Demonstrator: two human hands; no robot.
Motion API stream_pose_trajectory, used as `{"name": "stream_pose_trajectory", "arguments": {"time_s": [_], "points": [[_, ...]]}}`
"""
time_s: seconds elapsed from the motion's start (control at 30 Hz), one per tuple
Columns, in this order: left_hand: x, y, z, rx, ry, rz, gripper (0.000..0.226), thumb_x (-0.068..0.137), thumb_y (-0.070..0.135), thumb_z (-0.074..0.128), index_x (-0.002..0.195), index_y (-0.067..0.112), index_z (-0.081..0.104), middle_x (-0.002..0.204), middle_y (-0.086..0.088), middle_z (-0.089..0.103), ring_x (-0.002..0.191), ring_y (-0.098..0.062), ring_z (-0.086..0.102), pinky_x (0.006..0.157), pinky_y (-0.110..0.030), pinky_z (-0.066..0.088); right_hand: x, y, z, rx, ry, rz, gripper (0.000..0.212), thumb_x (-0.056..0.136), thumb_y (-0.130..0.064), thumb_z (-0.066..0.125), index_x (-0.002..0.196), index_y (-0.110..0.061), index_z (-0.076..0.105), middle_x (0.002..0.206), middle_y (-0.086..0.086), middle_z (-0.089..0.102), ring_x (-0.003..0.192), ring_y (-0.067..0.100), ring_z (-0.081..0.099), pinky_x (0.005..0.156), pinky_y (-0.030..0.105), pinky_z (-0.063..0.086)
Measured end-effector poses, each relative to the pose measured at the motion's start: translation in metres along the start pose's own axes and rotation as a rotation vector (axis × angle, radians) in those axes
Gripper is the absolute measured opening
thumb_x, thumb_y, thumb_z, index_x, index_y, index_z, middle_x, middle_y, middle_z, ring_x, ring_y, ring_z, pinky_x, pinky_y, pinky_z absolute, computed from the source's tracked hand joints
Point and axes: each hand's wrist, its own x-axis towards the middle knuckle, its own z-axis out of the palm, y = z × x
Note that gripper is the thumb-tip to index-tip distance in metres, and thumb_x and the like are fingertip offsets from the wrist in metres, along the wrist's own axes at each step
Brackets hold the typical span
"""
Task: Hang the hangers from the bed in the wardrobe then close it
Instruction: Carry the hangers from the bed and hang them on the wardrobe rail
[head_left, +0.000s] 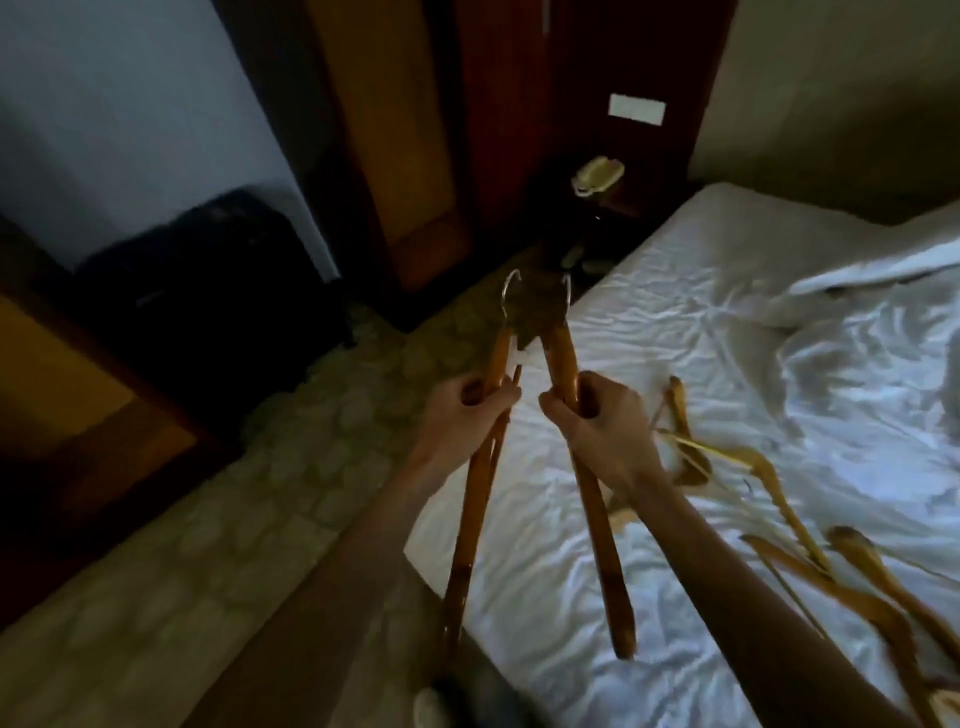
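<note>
My left hand (462, 415) grips a wooden hanger (470, 525) with a metal hook pointing away from me. A second wooden hanger (597, 530) is held the same way in my right hand (597, 421), its hook up near the first one. Both hands are over the left edge of the bed (701, 322), which has a rumpled white sheet. More wooden hangers (779, 509) lie on the sheet to the right of my right arm. The wardrobe (395, 130), with wooden panels, stands ahead across the floor; its door state is unclear in the dim light.
A dark suitcase (208, 291) stands against the wall at left. A nightstand with a cream telephone (597, 174) sits beside the bed's head. A wooden piece of furniture (78, 415) fills the left edge. Patterned floor (291, 467) runs between bed and wardrobe.
</note>
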Motion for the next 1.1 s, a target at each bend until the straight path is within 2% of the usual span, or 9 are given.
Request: {"name": "stream_pose_trajectory", "arguments": {"time_s": [0.13, 0.3, 0.43, 0.5, 0.63, 0.7, 0.8, 0.87, 1.1], "points": [[0.006, -0.013, -0.151, -0.074, 0.178, 0.059, 0.015, 0.093, 0.032, 0.069, 0.094, 0.018, 0.072, 0.069, 0.006, 0.070, 0.064, -0.008, 0.069, 0.061, -0.018, 0.052, 0.045, -0.099, 0.116, 0.037, -0.192, -0.151, 0.025, 0.091, -0.031, 0.069, 0.075, -0.013, 0.062, 0.059, -0.002, 0.055, 0.050, 0.004, 0.051, 0.053, 0.013, 0.044], [0.025, -0.031, -0.359, -0.164, 0.420, 0.174, 0.013, 0.093, 0.021, 0.070, 0.100, 0.010, 0.072, 0.063, 0.003, 0.066, 0.056, -0.007, 0.062, 0.057, -0.019, 0.051, 0.090, -0.238, 0.293, 0.077, -0.304, -0.270, 0.022, 0.089, -0.040, 0.069, 0.082, -0.019, 0.070, 0.073, 0.000, 0.070, 0.066, 0.014, 0.068, 0.065, 0.029, 0.056], [0.030, -0.044, -0.514, -0.189, 0.574, 0.198, 0.016, 0.093, 0.024, 0.070, 0.101, 0.010, 0.072, 0.066, 0.003, 0.065, 0.058, -0.007, 0.061, 0.060, -0.020, 0.051, 0.104, -0.346, 0.429, 0.122, -0.372, -0.310, 0.035, 0.085, -0.044, 0.069, 0.081, -0.009, 0.069, 0.069, 0.006, 0.067, 0.062, 0.021, 0.066, 0.066, 0.041, 0.057], [0.030, -0.050, -0.582, -0.196, 0.649, 0.181, 0.019, 0.093, 0.025, 0.070, 0.102, 0.009, 0.072, 0.068, 0.002, 0.066, 0.060, -0.008, 0.061, 0.059, -0.021, 0.051, 0.110, -0.395, 0.488, 0.153, -0.419, -0.332, 0.037, 0.085, -0.043, 0.069, 0.079, -0.007, 0.069, 0.066, 0.006, 0.067, 0.060, 0.021, 0.065, 0.066, 0.040, 0.057], [0.040, -0.062, -0.696, -0.235, 0.798, 0.143, 0.025, 0.091, 0.029, 0.072, 0.101, 0.006, 0.073, 0.079, -0.008, 0.074, 0.071, -0.019, 0.070, 0.066, -0.028, 0.061, 0.124, -0.478, 0.586, 0.252, -0.519, -0.377, 0.030, 0.087, -0.041, 0.069, 0.082, -0.012, 0.074, 0.064, -0.006, 0.069, 0.057, 0.006, 0.066, 0.057, 0.022, 0.052], [0.050, -0.071, -0.746, -0.240, 0.863, 0.137, 0.023, 0.091, 0.031, 0.072, 0.094, 0.007, 0.073, 0.073, -0.004, 0.073, 0.066, -0.015, 0.070, 0.062, -0.025, 0.060, 0.136, -0.513, 0.632, 0.292, -0.580, -0.396, 0.024, 0.088, -0.042, 0.070, 0.089, -0.018, 0.076, 0.074, -0.009, 0.073, 0.063, 0.000, 0.068, 0.055, 0.011, 0.050], [0.073, -0.084, -0.814, -0.244, 0.941, 0.140, 0.022, 0.091, 0.031, 0.070, 0.089, 0.010, 0.073, 0.067, 0.004, 0.067, 0.058, -0.005, 0.064, 0.051, -0.013, 0.051, 0.162, -0.555, 0.700, 0.319, -0.650, -0.422, 0.035, 0.087, -0.049, 0.069, 0.107, -0.021, 0.073, 0.093, -0.006, 0.075, 0.082, 0.009, 0.073, 0.075, 0.025, 0.060], [0.094, -0.092, -0.857, -0.234, 0.985, 0.137, 0.023, 0.092, 0.033, 0.069, 0.091, 0.010, 0.073, 0.071, 0.002, 0.068, 0.060, -0.005, 0.063, 0.050, -0.009, 0.048, 0.184, -0.580, 0.744, 0.326, -0.681, -0.454, 0.035, 0.088, -0.051, 0.067, 0.108, -0.024, 0.071, 0.096, -0.007, 0.074, 0.087, 0.011, 0.071, 0.082, 0.033, 0.060], [0.180, -0.096, -1.005, -0.175, 1.109, 0.139, 0.026, 0.094, 0.031, 0.068, 0.093, 0.005, 0.072, 0.071, -0.001, 0.065, 0.050, 0.002, 0.059, 0.046, -0.008, 0.044, 0.277, -0.674, 0.875, 0.265, -0.814, -0.544, 0.016, 0.090, -0.049, 0.065, 0.086, -0.034, 0.062, 0.091, -0.009, 0.070, 0.085, 0.007, 0.065, 0.085, 0.031, 0.054]]}}
